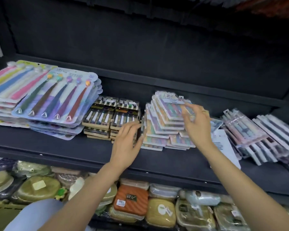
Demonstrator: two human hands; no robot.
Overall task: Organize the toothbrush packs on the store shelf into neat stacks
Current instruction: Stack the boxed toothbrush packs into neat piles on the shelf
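1. The left hand (126,144) presses with straight fingers on the left side of the pastel toothbrush pack pile (163,124) on the shelf (57,144).
2. The right hand (196,125) pinches the top pack (172,101) of this pile.
3. Left of the pile stand dark packs (110,115).

Bare shelf front (57,147) — open reach; pastel stack (163,124) tight beside black packs (110,117).
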